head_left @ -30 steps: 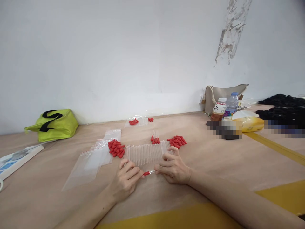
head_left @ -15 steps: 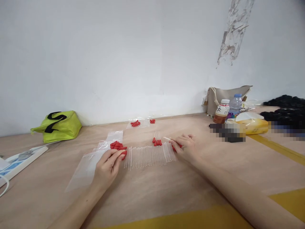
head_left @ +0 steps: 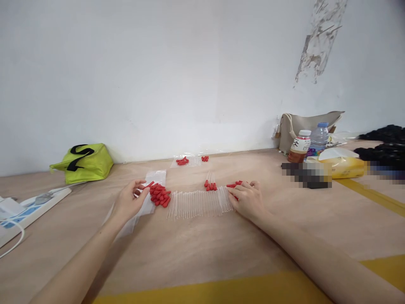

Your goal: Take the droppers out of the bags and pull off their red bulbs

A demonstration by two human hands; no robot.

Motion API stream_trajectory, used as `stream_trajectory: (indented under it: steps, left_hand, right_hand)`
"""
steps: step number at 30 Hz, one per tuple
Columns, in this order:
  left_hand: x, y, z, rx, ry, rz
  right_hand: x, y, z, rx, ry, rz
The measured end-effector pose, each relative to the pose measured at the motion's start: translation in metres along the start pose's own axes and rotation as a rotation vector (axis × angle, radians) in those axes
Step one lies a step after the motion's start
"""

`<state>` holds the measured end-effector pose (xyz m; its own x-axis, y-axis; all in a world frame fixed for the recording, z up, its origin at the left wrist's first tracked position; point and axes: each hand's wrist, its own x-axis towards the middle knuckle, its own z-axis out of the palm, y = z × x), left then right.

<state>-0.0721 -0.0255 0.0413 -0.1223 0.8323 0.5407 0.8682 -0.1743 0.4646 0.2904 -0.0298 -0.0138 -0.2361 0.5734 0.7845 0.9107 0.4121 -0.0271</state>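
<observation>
A row of clear plastic tubes (head_left: 199, 203) lies side by side on the brown table. My left hand (head_left: 129, 201) is at the row's left, over clear zip bags (head_left: 155, 175), its thumb and fingers pinched on a red rubber cap (head_left: 149, 185) beside a pile of red caps (head_left: 161, 196). My right hand (head_left: 248, 199) rests at the right end of the row with its fingers curled down, partly covering a second pile of red caps (head_left: 233, 185). What its fingertips hold is hidden. A few tubes fitted with red caps (head_left: 210, 184) lie just behind the row.
Another bag with red caps (head_left: 187, 161) lies near the wall. A lime green bag (head_left: 85, 163) and a white board with a cable (head_left: 31, 205) are at the left. Two bottles (head_left: 299, 147), a beige bag (head_left: 316, 122), a yellow packet (head_left: 345, 167) and black material (head_left: 386, 146) stand at the right.
Both hands left the capped tube at the table's front. My left hand moved left to the red caps and bags; my right hand moved out to the right end of the row.
</observation>
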Motion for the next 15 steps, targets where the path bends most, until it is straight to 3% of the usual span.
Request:
stream_trajectory:
  steps: [4,8,15]
  left_hand:
    - [0.029,0.003,0.003,0.118,-0.156,0.099]
    - [0.054,0.005,0.019,0.195,-0.324,0.129]
    - [0.086,-0.011,0.042,0.28,-0.364,0.032]
  right_hand:
    - [-0.002,-0.005,-0.003,0.013,-0.062,-0.022]
    - [-0.003,-0.008,-0.006,0.047,-0.103,-0.03]
    - [-0.005,-0.005,-0.006,0.096,-0.161,-0.019]
